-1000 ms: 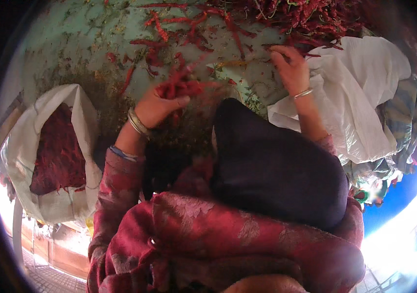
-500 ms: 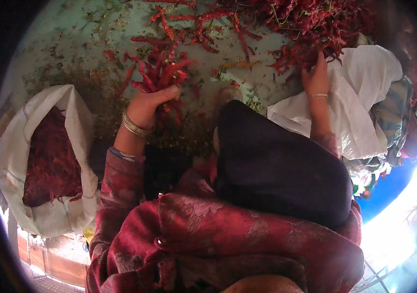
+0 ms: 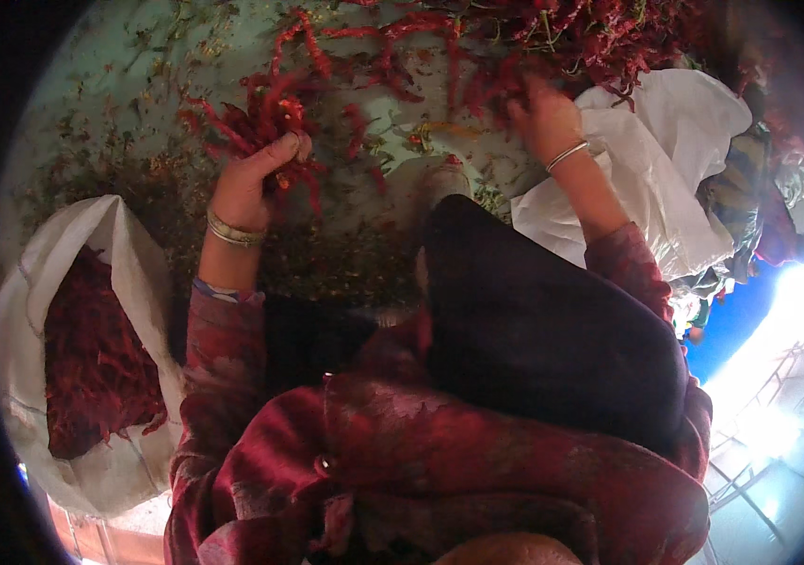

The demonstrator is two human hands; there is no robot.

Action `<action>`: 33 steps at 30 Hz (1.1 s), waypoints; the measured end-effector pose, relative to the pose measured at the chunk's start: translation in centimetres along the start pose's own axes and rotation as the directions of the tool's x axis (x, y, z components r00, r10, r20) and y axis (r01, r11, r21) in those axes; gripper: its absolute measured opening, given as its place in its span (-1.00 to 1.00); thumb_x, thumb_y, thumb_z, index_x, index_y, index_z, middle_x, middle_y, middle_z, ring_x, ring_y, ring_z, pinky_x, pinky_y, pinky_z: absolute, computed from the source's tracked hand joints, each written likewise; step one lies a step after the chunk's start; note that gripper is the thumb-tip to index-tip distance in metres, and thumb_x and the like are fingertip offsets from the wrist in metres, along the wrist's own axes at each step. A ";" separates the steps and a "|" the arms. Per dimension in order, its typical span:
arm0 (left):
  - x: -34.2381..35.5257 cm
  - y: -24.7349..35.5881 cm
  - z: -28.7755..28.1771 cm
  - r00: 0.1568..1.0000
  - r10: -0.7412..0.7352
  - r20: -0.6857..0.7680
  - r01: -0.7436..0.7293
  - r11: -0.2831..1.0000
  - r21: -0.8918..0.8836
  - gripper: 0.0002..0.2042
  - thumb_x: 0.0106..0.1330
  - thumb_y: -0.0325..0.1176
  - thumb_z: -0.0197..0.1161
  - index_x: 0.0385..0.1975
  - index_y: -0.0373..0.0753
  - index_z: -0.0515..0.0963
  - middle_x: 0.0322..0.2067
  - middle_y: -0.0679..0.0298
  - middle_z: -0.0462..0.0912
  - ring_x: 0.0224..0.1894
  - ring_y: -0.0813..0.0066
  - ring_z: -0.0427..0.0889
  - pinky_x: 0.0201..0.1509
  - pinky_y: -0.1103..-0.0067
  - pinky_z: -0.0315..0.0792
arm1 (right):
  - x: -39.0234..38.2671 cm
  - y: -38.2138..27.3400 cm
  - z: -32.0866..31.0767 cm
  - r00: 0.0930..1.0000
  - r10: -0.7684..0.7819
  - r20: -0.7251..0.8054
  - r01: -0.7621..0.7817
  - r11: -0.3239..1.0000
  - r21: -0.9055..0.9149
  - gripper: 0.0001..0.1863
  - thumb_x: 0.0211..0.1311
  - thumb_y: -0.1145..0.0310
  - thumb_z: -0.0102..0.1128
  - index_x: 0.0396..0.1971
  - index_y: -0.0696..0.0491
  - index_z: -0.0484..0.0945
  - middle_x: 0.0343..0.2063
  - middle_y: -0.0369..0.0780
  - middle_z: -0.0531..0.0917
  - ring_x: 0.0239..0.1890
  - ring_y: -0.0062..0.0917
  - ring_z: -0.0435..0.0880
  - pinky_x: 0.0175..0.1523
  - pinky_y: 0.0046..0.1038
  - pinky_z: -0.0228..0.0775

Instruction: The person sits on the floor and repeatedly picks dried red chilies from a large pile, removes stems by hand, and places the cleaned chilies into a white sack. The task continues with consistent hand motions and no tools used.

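My left hand (image 3: 256, 179) is closed around a bunch of dried red chillies (image 3: 265, 118). Their ends stick out above the thumb, and a few hang below the fist. Over on the right, my right hand (image 3: 551, 122) is at the near edge of a big heap of dried red chillies (image 3: 600, 42). Blurred chillies (image 3: 496, 89) lie at its fingertips and seem gripped between thumb and fingers. More loose chillies (image 3: 397, 47) are scattered on the pale floor between the two hands.
A white woven sack (image 3: 30, 395), open and filled with red chillies (image 3: 100, 367), stands at my left. An empty-looking white sack (image 3: 651, 179) lies crumpled by my right forearm. My dark-clad knee (image 3: 552, 320) rises in the middle. Stem and leaf bits (image 3: 110, 122) litter the floor.
My left hand has shifted left and slightly down with its bunch of chillies. My right hand has moved left along the heap's edge, with chillies dragged along at its fingers.
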State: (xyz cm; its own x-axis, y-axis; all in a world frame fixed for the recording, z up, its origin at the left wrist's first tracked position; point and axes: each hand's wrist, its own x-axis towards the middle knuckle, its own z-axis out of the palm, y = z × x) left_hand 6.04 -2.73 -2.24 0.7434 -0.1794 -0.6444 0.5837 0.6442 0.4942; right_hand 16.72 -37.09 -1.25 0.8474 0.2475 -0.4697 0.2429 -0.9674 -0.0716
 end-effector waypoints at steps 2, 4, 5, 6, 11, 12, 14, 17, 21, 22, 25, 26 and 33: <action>0.2 0.2 -0.7 1.000 0.007 0.009 -0.007 1.000 -0.007 -0.84 0.14 -0.35 0.17 -0.40 -0.31 0.49 -0.43 0.33 0.49 -0.31 0.53 0.43 -0.15 0.60 0.27 | -0.2 -2.8 -0.3 0.998 -0.052 -0.022 0.056 0.975 0.215 -0.57 -0.05 0.18 0.18 -0.15 0.04 0.43 -0.42 -0.05 0.58 -0.39 -0.20 0.58 -0.29 -0.29 0.42; 0.3 0.4 -1.5 0.999 -0.023 0.036 0.024 1.000 -0.017 -0.84 0.14 -0.34 0.17 -0.40 -0.31 0.49 -0.42 0.34 0.50 -0.31 0.55 0.44 -0.17 0.61 0.27 | -0.6 -5.0 -1.1 0.997 -0.069 -0.031 0.075 0.899 0.432 -0.58 -0.05 0.21 0.21 -0.15 0.04 0.44 -0.45 -0.11 0.59 -0.44 -0.32 0.58 -0.31 -0.37 0.43; 0.3 0.8 -1.6 0.997 -0.061 0.048 0.062 0.998 -0.012 -0.84 0.14 -0.34 0.17 -0.39 -0.31 0.50 -0.42 0.34 0.51 -0.31 0.56 0.44 -0.20 0.62 0.27 | -0.7 -6.2 -1.6 0.998 -0.064 -0.021 0.065 0.832 0.551 -0.58 -0.05 0.25 0.22 -0.13 0.06 0.43 -0.46 -0.14 0.60 -0.47 -0.38 0.57 -0.32 -0.42 0.42; 0.3 1.0 -1.6 0.993 -0.099 0.060 0.100 0.995 -0.007 -0.83 0.14 -0.34 0.17 -0.38 -0.31 0.51 -0.42 0.35 0.52 -0.31 0.57 0.44 -0.22 0.63 0.28 | -0.7 -7.3 -2.2 0.998 -0.060 -0.009 0.051 0.750 0.660 -0.57 -0.04 0.30 0.24 -0.12 0.07 0.43 -0.47 -0.18 0.60 -0.50 -0.44 0.56 -0.34 -0.46 0.41; -0.1 1.5 -1.9 0.997 -0.065 0.041 0.068 0.993 -0.097 -0.80 0.13 -0.33 0.19 -0.32 -0.31 0.48 -0.42 0.32 0.52 -0.34 0.60 0.43 -0.30 0.69 0.26 | -1.0 -12.2 -7.1 0.982 -0.034 0.186 -0.148 0.475 0.868 -0.59 0.01 0.51 0.18 -0.06 0.13 0.40 -0.37 -0.32 0.58 -0.37 -0.71 0.48 -0.23 -0.61 0.36; -0.2 1.6 -2.1 0.997 -0.035 0.075 0.044 0.992 -0.117 -0.78 0.13 -0.34 0.18 -0.30 -0.32 0.45 -0.41 0.30 0.50 -0.34 0.59 0.42 -0.29 0.70 0.26 | -1.2 -13.2 -7.7 0.965 -0.007 0.262 -0.230 0.460 0.858 -0.58 0.03 0.53 0.16 -0.04 0.14 0.38 -0.34 -0.33 0.57 -0.32 -0.73 0.47 -0.20 -0.63 0.36; -0.6 2.4 -1.9 0.997 -0.072 0.029 0.074 0.992 -0.107 -0.80 0.13 -0.35 0.18 -0.31 -0.31 0.46 -0.42 0.29 0.51 -0.35 0.58 0.43 -0.30 0.70 0.27 | -1.8 -15.1 -8.6 0.975 -0.069 0.212 -0.172 0.376 0.911 -0.56 0.03 0.52 0.16 -0.02 0.13 0.36 -0.31 -0.31 0.56 -0.29 -0.76 0.45 -0.18 -0.65 0.34; -0.9 2.9 -2.1 1.000 -0.028 0.007 0.029 0.991 -0.129 -0.83 0.12 -0.37 0.18 -0.33 -0.30 0.47 -0.44 0.28 0.52 -0.37 0.55 0.45 -0.31 0.67 0.30 | -1.7 -17.0 -8.3 0.979 -0.127 0.158 -0.097 0.392 0.915 -0.51 0.03 0.51 0.17 0.03 0.10 0.33 -0.29 -0.29 0.56 -0.30 -0.77 0.46 -0.20 -0.67 0.34; -0.9 3.3 -2.9 0.993 0.105 0.044 -0.096 0.979 -0.178 -0.85 0.13 -0.39 0.16 -0.34 -0.29 0.47 -0.44 0.28 0.52 -0.38 0.54 0.45 -0.31 0.66 0.30 | -0.2 -15.7 -6.7 0.977 -0.083 0.195 -0.121 0.536 0.835 -0.54 0.04 0.48 0.17 0.01 0.10 0.35 -0.30 -0.29 0.56 -0.31 -0.77 0.47 -0.26 -0.68 0.35; -1.0 3.4 -3.1 0.994 0.102 0.031 -0.096 0.980 -0.175 -0.85 0.13 -0.39 0.16 -0.34 -0.28 0.47 -0.45 0.29 0.52 -0.38 0.54 0.45 -0.31 0.66 0.30 | 0.2 -15.2 -6.3 0.976 -0.060 0.209 -0.145 0.540 0.829 -0.55 0.05 0.48 0.17 0.00 0.10 0.36 -0.30 -0.29 0.56 -0.32 -0.76 0.48 -0.28 -0.69 0.35; -1.0 3.5 -3.6 0.995 0.098 0.002 -0.096 0.980 -0.176 -0.85 0.12 -0.39 0.16 -0.34 -0.28 0.48 -0.45 0.30 0.52 -0.38 0.54 0.45 -0.30 0.65 0.30 | 0.0 -14.6 -6.4 0.961 -0.010 0.277 -0.228 0.541 0.810 -0.61 0.08 0.45 0.15 -0.04 0.09 0.40 -0.33 -0.30 0.57 -0.38 -0.74 0.49 -0.33 -0.71 0.34; -1.1 3.6 -3.4 0.995 0.099 -0.003 -0.098 0.978 -0.185 -0.85 0.12 -0.38 0.16 -0.35 -0.27 0.48 -0.45 0.30 0.52 -0.38 0.54 0.46 -0.29 0.64 0.31 | -0.1 -15.1 -6.2 0.981 -0.021 0.193 -0.159 0.478 0.864 -0.63 0.10 0.44 0.13 -0.05 0.11 0.40 -0.40 -0.32 0.57 -0.43 -0.73 0.51 -0.34 -0.70 0.33; -1.1 4.0 -3.6 0.991 0.130 0.024 -0.121 0.966 -0.229 -0.86 0.09 -0.41 0.21 -0.36 -0.26 0.53 -0.46 0.31 0.58 -0.40 0.57 0.53 -0.39 0.67 0.36 | 1.3 -14.2 -6.1 0.989 -0.015 0.148 -0.088 0.745 0.661 -0.75 0.10 0.39 0.14 -0.23 0.17 0.52 -0.43 -0.31 0.59 -0.41 -0.72 0.52 -0.31 -0.65 0.36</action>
State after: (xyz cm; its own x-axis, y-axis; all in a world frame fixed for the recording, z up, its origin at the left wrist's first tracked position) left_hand 6.36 2.75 -1.62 0.8206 -0.1119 -0.5605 0.3991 0.8142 0.4216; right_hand 17.22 -22.69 4.52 0.7643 0.2513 -0.5939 -0.2057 -0.7779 -0.5938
